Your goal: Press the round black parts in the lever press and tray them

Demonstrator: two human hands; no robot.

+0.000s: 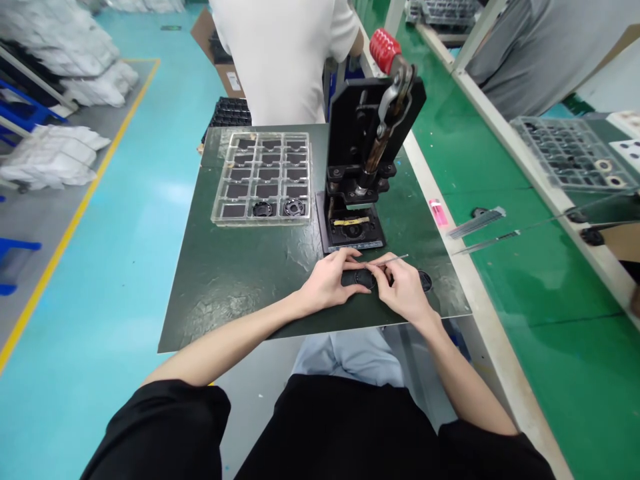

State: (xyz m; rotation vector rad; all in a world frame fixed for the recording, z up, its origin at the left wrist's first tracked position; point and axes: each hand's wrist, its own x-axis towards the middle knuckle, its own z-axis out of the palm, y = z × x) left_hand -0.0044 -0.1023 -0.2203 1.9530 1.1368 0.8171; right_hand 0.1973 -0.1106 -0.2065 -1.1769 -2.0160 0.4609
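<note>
My left hand [331, 280] is closed around a black part with a round end [364, 277], fingers behind it and thumb in front. The part lies low over the front of the green worktop. Between thumb and fingertips my right hand [403, 288] pinches a thin grey strip [400, 258], its near end over the black part's edge. Just right of that hand sits another round black part [425, 281], partly covered by it. Behind both hands stands a black hand press [375, 133] with a red grip [385, 50]; a yellow strip [351, 221] crosses its base.
A clear compartment tray [214, 217] holding black parts sits left of the press on the green worktop [240, 273]. To the right, bundled grey strips [477, 223] and a pink item [439, 213] lie by the pale rail [470, 277]. A person in white [280, 60] is beyond the worktop.
</note>
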